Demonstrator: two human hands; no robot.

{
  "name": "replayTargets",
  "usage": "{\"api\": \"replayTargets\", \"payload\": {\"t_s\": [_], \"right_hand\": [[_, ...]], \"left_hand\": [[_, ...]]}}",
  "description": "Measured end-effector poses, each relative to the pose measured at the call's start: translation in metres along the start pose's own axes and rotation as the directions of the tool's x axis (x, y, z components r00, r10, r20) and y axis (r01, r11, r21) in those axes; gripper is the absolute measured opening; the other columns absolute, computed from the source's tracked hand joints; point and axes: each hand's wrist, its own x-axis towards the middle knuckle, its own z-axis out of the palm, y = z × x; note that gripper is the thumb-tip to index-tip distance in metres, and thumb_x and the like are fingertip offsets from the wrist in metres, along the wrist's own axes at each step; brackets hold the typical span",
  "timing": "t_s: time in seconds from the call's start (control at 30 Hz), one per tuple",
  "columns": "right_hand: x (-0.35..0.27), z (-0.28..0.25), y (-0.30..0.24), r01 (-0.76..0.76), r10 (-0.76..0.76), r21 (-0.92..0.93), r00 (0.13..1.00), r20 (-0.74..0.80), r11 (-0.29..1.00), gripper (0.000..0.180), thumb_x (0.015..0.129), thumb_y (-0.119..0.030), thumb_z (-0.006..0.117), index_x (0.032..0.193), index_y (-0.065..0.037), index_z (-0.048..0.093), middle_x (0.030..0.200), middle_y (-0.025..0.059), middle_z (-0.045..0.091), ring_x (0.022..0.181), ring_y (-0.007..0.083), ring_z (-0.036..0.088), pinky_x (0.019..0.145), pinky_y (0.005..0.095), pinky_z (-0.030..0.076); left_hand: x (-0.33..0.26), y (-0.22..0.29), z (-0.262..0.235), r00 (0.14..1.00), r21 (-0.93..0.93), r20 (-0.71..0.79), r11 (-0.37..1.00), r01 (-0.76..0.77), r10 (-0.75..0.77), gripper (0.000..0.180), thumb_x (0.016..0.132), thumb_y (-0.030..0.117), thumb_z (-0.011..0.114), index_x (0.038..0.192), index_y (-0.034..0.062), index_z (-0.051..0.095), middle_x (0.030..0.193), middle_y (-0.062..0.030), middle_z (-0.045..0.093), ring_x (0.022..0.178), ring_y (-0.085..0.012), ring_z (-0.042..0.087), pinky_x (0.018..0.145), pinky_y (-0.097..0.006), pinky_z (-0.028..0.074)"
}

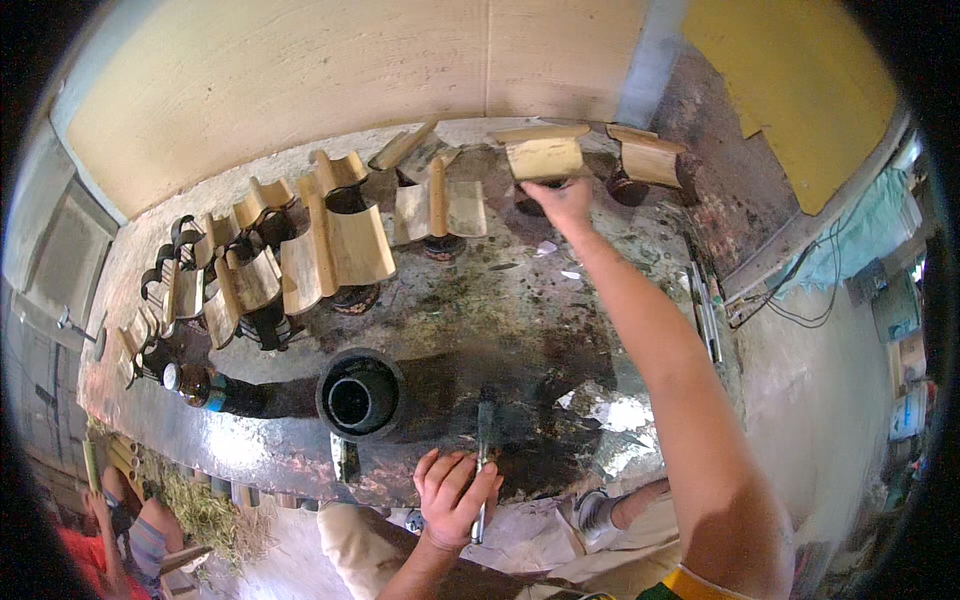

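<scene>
At the far side of the table, my right hand point(562, 200) is closed on the near, lower end of a curved bamboo piece point(545, 158), which looks like split bamboo with a dark base. Part of that base is hidden by the fingers. By the near table edge my left hand point(455, 492) is curled around a slim silver-handled brush point(485, 440). Its dark, flat end points away from me over the table. Another curved bamboo piece point(648, 160) on a dark round base stands to the right of my right hand.
Several more curved bamboo pieces point(365, 245) on dark bases fill the table's left and back. A black round container point(360, 395) stands near the middle front, with a brown bottle point(197, 385) to its left. Thin rods point(705, 310) lie along the right edge. Another person point(110, 530) sits at lower left.
</scene>
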Motion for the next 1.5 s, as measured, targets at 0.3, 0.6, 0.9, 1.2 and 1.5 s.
{"api": "replayTargets", "payload": {"t_s": [0.3,0.6,0.9,1.2,1.5], "right_hand": [[0.054,0.009,0.037,0.1,-0.12,-0.095,0.964,-0.237,0.99,0.056,0.06,-0.03,0.091,0.104,-0.005,0.068,0.101,0.009,0.072,0.092,0.0214,0.068,0.083,0.0358,0.052],[0.028,-0.003,0.025,-0.278,0.197,-0.377,0.951,-0.238,0.883,0.058,0.062,-0.03,0.09,0.106,-0.002,0.066,0.1,0.0136,0.071,0.093,0.0245,0.067,0.086,0.0376,0.051],[-0.097,-0.01,-0.109,-0.237,0.069,0.178,0.761,0.645,0.955,0.038,0.085,-0.018,0.075,0.115,0.0,0.06,0.106,0.013,0.066,0.097,0.0192,0.064,0.087,0.0342,0.052],[-0.1,0.114,-0.154,0.137,-0.208,0.159,0.514,0.832,0.978,0.071,0.077,-0.037,0.083,0.131,-0.001,0.054,0.13,0.0158,0.059,0.12,0.025,0.055,0.103,0.038,0.043],[-0.101,0.18,-0.15,-0.297,0.078,0.137,0.611,0.788,0.945,0.056,0.073,-0.031,0.087,0.117,-0.005,0.063,0.108,0.0062,0.07,0.099,0.0161,0.065,0.09,0.0335,0.052]], "left_hand": [[0.001,0.0,-0.001,1.0,-0.025,0.013,1.0,0.013,-0.013,0.043,0.069,0.012,0.084,0.108,0.018,0.067,0.105,-0.0032,0.065,0.101,-0.0232,0.06,0.097,-0.048,0.044],[0.005,0.002,-0.002,1.0,0.008,0.013,1.0,0.007,-0.007,0.043,0.069,0.012,0.083,0.109,0.0185,0.067,0.104,-0.0028,0.066,0.099,-0.0224,0.06,0.097,-0.047,0.044],[0.009,0.003,-0.003,0.999,-0.002,0.015,1.0,-0.03,0.03,0.036,0.07,0.018,0.081,0.105,0.0169,0.069,0.1,-0.003,0.065,0.097,-0.0225,0.061,0.097,-0.047,0.044],[0.005,-0.003,-0.012,0.994,-0.129,0.045,0.987,-0.095,0.102,0.037,0.074,0.016,0.074,0.111,0.0138,0.068,0.1,-0.0037,0.064,0.103,-0.0226,0.059,0.1,-0.047,0.041],[-0.002,-0.008,-0.011,0.994,-0.14,0.03,0.985,-0.102,0.107,0.038,0.075,0.018,0.067,0.113,0.013,0.066,0.1,-0.0044,0.063,0.104,-0.0218,0.059,0.101,-0.047,0.043]]}}
